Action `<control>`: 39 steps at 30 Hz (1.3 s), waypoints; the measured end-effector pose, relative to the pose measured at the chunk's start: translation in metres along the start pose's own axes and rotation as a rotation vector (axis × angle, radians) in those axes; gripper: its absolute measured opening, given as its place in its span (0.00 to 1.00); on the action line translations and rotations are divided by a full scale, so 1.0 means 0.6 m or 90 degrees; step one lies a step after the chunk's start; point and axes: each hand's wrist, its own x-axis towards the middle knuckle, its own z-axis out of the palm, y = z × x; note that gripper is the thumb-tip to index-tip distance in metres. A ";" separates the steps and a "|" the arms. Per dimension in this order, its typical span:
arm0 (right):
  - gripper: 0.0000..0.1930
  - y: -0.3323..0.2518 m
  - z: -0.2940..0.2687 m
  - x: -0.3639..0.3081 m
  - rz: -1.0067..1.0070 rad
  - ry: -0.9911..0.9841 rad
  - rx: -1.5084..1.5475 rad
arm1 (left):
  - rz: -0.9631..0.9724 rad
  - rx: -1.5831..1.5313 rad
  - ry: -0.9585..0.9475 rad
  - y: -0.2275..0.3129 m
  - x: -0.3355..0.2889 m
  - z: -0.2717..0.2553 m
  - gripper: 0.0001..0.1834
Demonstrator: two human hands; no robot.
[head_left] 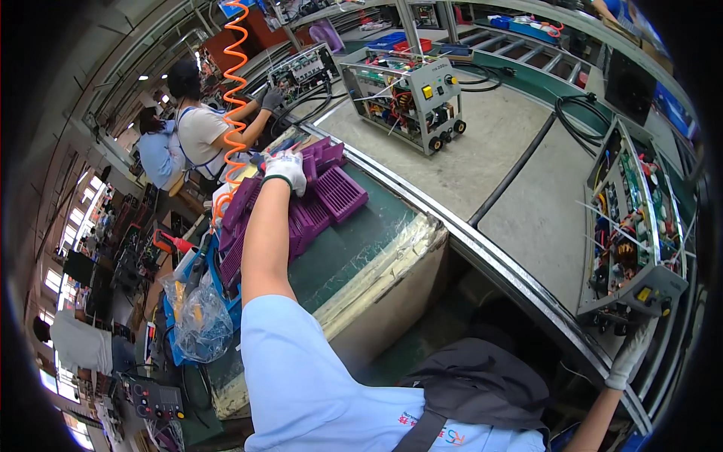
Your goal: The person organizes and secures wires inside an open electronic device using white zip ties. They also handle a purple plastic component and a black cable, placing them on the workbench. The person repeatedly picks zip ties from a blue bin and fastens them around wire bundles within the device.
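Observation:
My left hand (pixel 286 172), in a white glove, reaches out over a heap of purple slotted plastic panels (pixel 337 194) on a green-topped bench (pixel 369 226). Its fingers curl down onto one of the panels, their tips partly hidden. Far to the right, my right hand (pixel 631 355), also gloved, rests with stretched fingers at the front lower end of an uncovered electrical machine (pixel 629 218). That machine has a grey front panel, bare circuit boards and coloured wires. Another such uncovered machine (pixel 407 98) stands upright on the grey work surface ahead.
A metal rail (pixel 482 245) borders the grey surface (pixel 520 169). Black cables (pixel 520 166) lie across it. An orange coiled hose (pixel 235 90) hangs above the bench. A blue bin (pixel 177 331) holds a clear plastic bag (pixel 203 320). Co-workers (pixel 199 124) stand at the far left.

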 end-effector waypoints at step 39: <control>0.21 -0.216 0.051 -0.096 -0.246 -0.278 -0.186 | 1.026 -0.477 0.653 0.569 -0.609 -0.124 0.25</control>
